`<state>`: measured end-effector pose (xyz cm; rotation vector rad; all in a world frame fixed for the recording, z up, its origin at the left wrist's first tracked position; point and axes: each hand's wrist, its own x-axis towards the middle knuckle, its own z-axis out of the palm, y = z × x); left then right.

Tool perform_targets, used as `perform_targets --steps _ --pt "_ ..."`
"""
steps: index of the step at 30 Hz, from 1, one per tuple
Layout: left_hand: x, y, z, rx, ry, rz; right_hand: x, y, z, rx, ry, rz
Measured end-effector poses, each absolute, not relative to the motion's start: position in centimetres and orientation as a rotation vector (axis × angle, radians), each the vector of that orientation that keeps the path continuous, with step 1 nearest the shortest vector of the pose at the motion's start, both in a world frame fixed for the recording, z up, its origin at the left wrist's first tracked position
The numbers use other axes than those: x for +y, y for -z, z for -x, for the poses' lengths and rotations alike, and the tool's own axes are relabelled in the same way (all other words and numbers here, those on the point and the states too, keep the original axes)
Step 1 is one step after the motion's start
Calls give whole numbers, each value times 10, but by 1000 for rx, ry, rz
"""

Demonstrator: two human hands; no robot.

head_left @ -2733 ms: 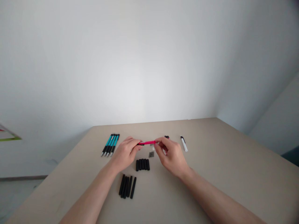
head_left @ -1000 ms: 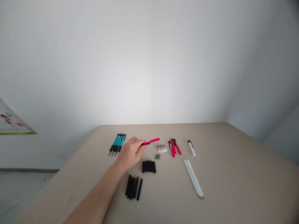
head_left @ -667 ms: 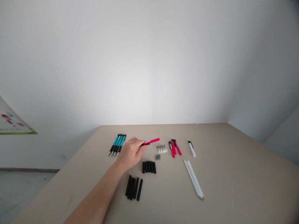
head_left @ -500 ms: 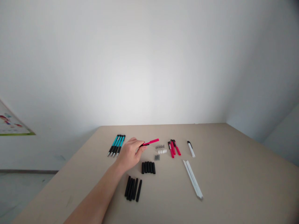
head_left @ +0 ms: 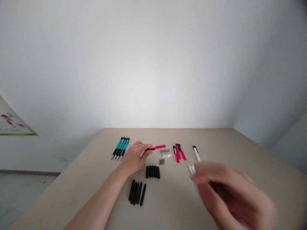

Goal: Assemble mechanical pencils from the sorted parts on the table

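My left hand [head_left: 134, 158] is closed, its thumb and fingers pinching the black clip end of a pink pen barrel [head_left: 159, 147]. The barrel points right, above the table. At the lower right, my right hand [head_left: 232, 195] is blurred by motion, with loosely curled fingers and a gap behind the thumb. I see nothing held in it. It covers most of the white pen refills [head_left: 191, 169]. More pink barrels [head_left: 177, 155] with black clips lie right of the left hand. Beside it are small grey tips [head_left: 165, 150], white plastic pieces [head_left: 167, 156] and springs [head_left: 161, 162].
Blue-and-black pens [head_left: 121, 148] lie in a row on the left of the beige table [head_left: 172, 198]. Short black grips [head_left: 153, 172] and longer black tubes [head_left: 137, 192] lie nearer. A white pen [head_left: 196, 153] is at the right. A wall [head_left: 153, 64] rises behind.
My right hand has come into view at the lower right, over the refills. My left hand still holds the pink barrel, now slightly more level. The view has shifted a little.
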<state>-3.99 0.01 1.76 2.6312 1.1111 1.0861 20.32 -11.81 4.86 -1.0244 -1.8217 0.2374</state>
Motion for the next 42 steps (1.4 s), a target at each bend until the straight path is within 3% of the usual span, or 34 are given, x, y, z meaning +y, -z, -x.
perform_targets --steps 6,36,42 --pt "-2 -18 35 998 -1074 -2654 -46 -32 -188 -1973 -129 1224" --pt "-9 -23 27 903 -1105 -2604 -33 -13 -184 -1977 -302 1237" --pt "-9 -21 29 985 -1086 -2587 -23 -10 -196 -1801 -237 1409"
